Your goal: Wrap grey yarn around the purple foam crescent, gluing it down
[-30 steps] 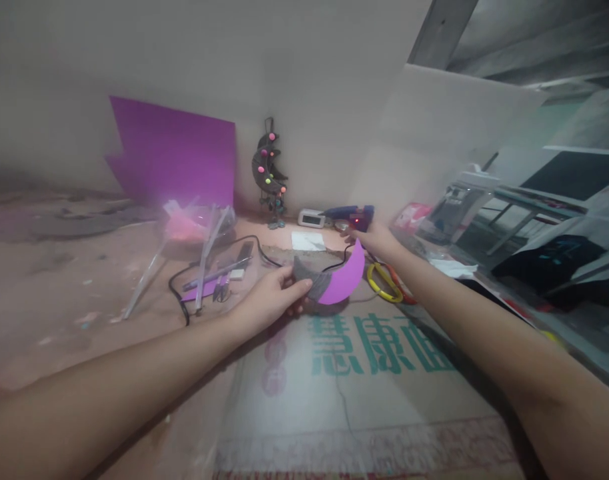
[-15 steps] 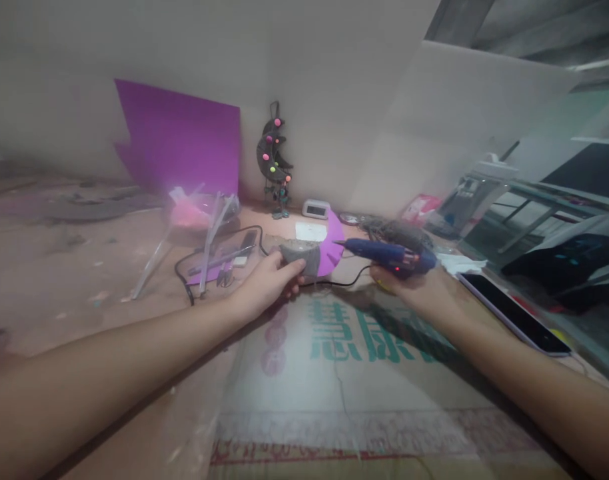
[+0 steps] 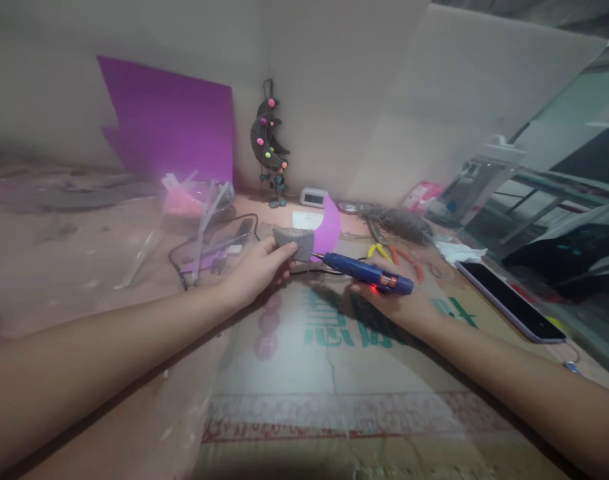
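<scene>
My left hand (image 3: 257, 267) is closed on a purple crescent-shaped cutout (image 3: 327, 230), gripping the end that is wrapped in grey yarn (image 3: 294, 241). My right hand (image 3: 392, 308) is closed round a blue glue gun (image 3: 367, 272) with a red light on. The gun's nozzle points left and sits right at the edge of the yarn wrapping. Both hands hover over a flattened cardboard sheet (image 3: 344, 373) with green characters printed on it.
A purple sheet (image 3: 169, 127) leans on the back wall beside a hanging dark moon ornament (image 3: 268, 143). A bag of pink bits (image 3: 187, 200), a black cord (image 3: 204, 247), a small clock (image 3: 313, 197), a yarn tangle (image 3: 399, 223), yellow-and-orange pliers (image 3: 392, 257) and a phone (image 3: 509, 300) lie around.
My right hand picked up the glue gun from the back of the surface and brought it left to the crescent. My left hand tilted the crescent upright.
</scene>
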Demonstrator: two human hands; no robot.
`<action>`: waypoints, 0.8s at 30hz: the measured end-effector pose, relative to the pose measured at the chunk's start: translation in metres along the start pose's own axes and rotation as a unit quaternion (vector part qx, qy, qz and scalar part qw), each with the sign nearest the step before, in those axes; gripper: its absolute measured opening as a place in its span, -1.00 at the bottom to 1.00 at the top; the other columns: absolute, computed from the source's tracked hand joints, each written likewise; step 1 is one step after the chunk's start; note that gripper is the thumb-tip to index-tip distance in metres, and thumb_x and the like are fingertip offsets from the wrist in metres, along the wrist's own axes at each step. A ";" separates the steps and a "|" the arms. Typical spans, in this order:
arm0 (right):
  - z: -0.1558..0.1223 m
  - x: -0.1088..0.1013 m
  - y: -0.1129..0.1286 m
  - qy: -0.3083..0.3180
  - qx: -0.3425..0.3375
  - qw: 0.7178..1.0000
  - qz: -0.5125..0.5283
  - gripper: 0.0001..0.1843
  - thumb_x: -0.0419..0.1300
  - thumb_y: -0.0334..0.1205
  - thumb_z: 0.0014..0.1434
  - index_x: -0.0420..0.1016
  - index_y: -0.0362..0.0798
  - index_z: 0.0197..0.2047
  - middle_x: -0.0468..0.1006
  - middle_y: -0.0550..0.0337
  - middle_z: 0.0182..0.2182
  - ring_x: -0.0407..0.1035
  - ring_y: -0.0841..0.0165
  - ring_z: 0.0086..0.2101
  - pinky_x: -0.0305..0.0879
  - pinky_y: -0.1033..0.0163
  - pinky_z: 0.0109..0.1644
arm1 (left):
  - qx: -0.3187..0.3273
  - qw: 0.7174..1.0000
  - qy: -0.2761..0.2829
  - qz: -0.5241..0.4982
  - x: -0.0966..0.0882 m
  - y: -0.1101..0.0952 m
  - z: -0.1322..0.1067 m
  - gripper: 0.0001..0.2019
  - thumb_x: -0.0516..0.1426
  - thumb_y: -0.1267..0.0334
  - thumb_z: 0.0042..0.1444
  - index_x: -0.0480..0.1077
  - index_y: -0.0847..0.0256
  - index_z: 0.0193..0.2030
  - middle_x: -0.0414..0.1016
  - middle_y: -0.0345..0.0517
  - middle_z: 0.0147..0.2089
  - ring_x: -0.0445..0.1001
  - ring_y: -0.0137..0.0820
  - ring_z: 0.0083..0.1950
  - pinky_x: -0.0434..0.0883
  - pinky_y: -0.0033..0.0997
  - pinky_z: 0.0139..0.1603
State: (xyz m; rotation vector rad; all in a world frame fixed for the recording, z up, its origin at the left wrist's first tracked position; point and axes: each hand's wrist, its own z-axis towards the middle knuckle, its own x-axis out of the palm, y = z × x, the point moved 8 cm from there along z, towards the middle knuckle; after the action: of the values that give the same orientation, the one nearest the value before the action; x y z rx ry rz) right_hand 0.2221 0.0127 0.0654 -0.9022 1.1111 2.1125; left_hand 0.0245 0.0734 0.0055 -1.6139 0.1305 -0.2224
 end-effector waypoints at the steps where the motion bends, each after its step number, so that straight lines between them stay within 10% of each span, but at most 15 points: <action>1: 0.000 -0.001 -0.002 -0.009 0.000 1.000 -0.006 -0.83 0.22 -0.14 0.10 0.35 -0.01 -0.42 0.45 0.26 -0.52 0.32 0.39 -0.49 0.23 0.28 -0.40 | 0.004 1.000 0.000 0.003 0.000 -0.001 0.000 -0.78 0.12 0.16 0.17 0.21 0.22 -0.40 0.32 -0.28 -0.55 0.28 -0.60 -0.63 0.19 -0.62 -0.66; 24: 0.001 0.005 -0.008 -0.005 -0.011 0.999 -0.053 -0.74 0.17 -0.03 0.12 0.25 0.02 -0.47 0.34 0.28 -0.57 0.22 0.37 -0.51 0.18 0.24 -0.40 | 0.028 1.000 -0.001 -0.003 -0.003 0.004 0.003 -0.76 0.13 0.12 0.17 0.24 0.20 -0.40 0.35 -0.25 -0.51 0.29 -0.59 -0.60 0.21 -0.60 -0.64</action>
State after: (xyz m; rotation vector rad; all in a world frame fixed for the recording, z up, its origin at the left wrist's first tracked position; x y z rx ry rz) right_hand 0.2243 0.0177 0.0579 -0.9386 1.0137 2.0448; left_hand 0.0222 0.0764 0.0015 -1.5589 0.1169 -0.2280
